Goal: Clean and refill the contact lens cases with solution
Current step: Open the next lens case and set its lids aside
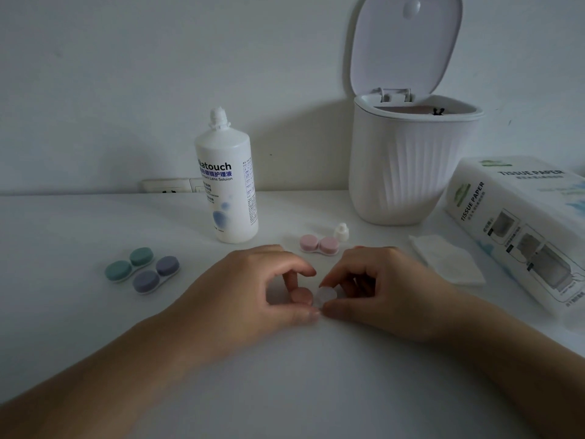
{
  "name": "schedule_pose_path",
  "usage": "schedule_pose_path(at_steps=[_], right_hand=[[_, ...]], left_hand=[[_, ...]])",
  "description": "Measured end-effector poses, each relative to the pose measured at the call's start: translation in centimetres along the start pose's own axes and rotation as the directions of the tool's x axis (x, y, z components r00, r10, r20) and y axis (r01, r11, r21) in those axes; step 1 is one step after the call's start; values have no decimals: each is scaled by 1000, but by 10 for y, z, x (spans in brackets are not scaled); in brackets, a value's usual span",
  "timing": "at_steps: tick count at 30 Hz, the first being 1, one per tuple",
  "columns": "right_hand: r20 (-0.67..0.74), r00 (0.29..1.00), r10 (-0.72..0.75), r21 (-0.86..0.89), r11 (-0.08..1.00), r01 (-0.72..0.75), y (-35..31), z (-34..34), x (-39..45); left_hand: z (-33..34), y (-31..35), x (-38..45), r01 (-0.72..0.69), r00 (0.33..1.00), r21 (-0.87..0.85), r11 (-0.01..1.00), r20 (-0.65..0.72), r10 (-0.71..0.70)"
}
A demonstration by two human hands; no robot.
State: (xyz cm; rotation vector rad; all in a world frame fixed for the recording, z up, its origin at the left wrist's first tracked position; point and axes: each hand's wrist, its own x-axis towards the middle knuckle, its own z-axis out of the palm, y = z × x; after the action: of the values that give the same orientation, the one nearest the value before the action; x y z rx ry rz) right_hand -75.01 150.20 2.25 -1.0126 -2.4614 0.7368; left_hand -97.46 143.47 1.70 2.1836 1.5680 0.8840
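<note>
One tabletop. One open-lidded bin, one tissue pack, one solution bottle, one small cap. Four lens cases: green, purple, pink, and a fourth front centre, pinched between left hand and right hand fingers.

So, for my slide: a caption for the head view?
Both hands, left hand and right hand, hold a lens case beside the solution bottle.

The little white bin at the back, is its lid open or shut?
Open: the bin has its lid tipped up against the wall.
</note>
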Motion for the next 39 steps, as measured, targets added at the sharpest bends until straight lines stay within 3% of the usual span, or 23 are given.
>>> schedule_pose_path(at_steps=[9,17,22,25,31,39], right_hand=[[-14,1000,-16,15,1000,17,1,0,0],[-6,1000,-11,13,1000,11,0,0,0],[1,1000,-24,-7,1000,24,1,0,-1],[5,1000,-31,-12,999,31,0,0,0],[-9,1000,-29,-2,1000,29,1,0,0],[0,1000,-26,-8,1000,26,1,0,0]], left_hand=[[1,1,-4,-76,997,6,997,13,76],[-1,-8,1,-1,996,12,1000,92,0],[-4,-8,0,17,999,70,997,30,-19],[-4,-6,-2,43,999,9,999,15,-43],[1,-4,-4,-21,999,-53,998,47,24],[0,-7,0,-31,996,15,999,80,29]])
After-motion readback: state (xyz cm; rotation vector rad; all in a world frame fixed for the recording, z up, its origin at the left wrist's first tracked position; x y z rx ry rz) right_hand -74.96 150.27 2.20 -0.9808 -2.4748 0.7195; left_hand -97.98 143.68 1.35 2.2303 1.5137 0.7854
